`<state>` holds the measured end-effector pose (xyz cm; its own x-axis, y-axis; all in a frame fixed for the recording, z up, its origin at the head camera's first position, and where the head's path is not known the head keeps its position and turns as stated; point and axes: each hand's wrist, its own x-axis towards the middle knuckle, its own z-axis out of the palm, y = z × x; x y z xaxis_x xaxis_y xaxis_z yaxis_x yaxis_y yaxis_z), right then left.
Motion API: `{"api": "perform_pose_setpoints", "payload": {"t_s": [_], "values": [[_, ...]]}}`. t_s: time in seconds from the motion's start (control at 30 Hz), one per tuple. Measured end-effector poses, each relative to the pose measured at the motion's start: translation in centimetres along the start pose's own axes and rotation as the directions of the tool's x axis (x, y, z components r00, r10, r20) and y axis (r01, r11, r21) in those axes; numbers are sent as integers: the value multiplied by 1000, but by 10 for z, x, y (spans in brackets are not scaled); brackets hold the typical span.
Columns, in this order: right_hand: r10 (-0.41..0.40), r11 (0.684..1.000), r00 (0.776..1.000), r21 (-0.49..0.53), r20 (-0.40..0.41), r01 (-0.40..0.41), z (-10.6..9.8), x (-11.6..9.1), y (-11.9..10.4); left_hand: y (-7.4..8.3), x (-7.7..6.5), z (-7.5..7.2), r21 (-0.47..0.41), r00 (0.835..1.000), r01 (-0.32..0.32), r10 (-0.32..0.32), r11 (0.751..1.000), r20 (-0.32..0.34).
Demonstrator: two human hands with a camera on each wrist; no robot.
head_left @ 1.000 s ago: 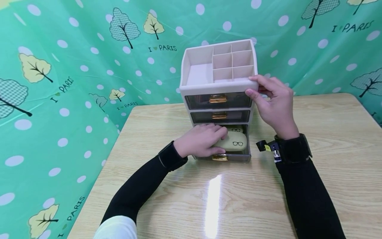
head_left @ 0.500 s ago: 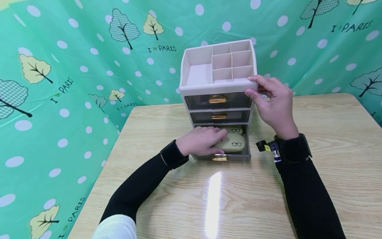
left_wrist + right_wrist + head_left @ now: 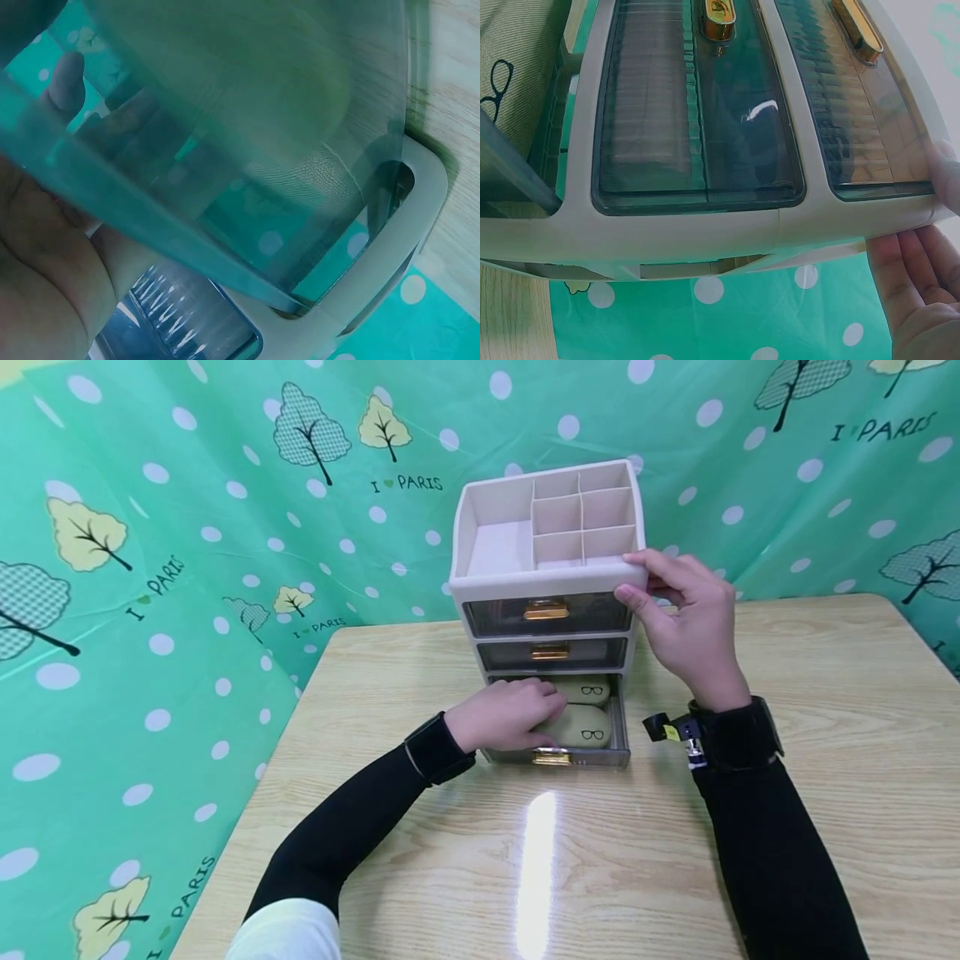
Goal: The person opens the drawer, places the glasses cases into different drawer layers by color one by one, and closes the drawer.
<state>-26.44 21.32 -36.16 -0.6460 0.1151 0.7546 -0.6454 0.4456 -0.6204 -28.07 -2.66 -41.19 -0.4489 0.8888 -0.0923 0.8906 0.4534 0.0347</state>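
A white desktop organizer (image 3: pixel 547 578) with smoky drawers stands on the table, its bottom drawer (image 3: pixel 600 758) pulled out. Inside that drawer lie two pale green glasses cases, each printed with a small spectacles outline. My left hand (image 3: pixel 504 714) grips the left end of the front glasses case (image 3: pixel 581 727), covering part of it. Behind it sits the rear glasses case (image 3: pixel 588 690), apart from my fingers. In the left wrist view the clear drawer wall (image 3: pixel 247 165) crosses in front of my hand. With thumb and fingers, my right hand (image 3: pixel 693 618) holds the organizer's upper right corner.
The organizer's top tray (image 3: pixel 502 547) has one large compartment and several small ones. Two upper drawers with gold handles (image 3: pixel 547 609) are closed. Wooden tabletop (image 3: pixel 637 860) surrounds the organizer, and a green patterned cloth (image 3: pixel 187 527) hangs behind and to the left.
The front glasses case has moved down and slightly left into the drawer's front part, showing more of the rear case. My left hand follows it slightly; my right hand stays on the corner.
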Motion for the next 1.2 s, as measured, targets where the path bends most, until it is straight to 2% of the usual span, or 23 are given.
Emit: {"api": "perform_pose_setpoints", "payload": {"t_s": [0.27,0.7,0.9,1.0,1.07,1.13,1.2], "values": [[1,1000,1000,-13,6,-1,1,1,-3,-1,-3,2,11,1000,-4,4,1000,-20],[11,1000,1000,-22,5,-11,1,0,1,2,-6,3,21,1000,-9,10,1000,-13],[11,1000,1000,-11,-1,-11,1,-1,-1,3,-10,4,30,999,-13,14,999,-40],[12,1000,1000,-8,-2,-12,1,-1,1,5,-15,4,66,996,-7,13,998,-84],[13,1000,1000,-10,-3,-13,2,-1,2,9,-19,2,114,990,-14,30,993,-138],[15,1000,1000,-13,-3,-15,2,-1,3,14,-24,0,165,975,-32,66,986,-210],[14,1000,1000,-15,-5,-14,2,0,3,21,-27,-3,216,948,-58,121,975,-294]]}}
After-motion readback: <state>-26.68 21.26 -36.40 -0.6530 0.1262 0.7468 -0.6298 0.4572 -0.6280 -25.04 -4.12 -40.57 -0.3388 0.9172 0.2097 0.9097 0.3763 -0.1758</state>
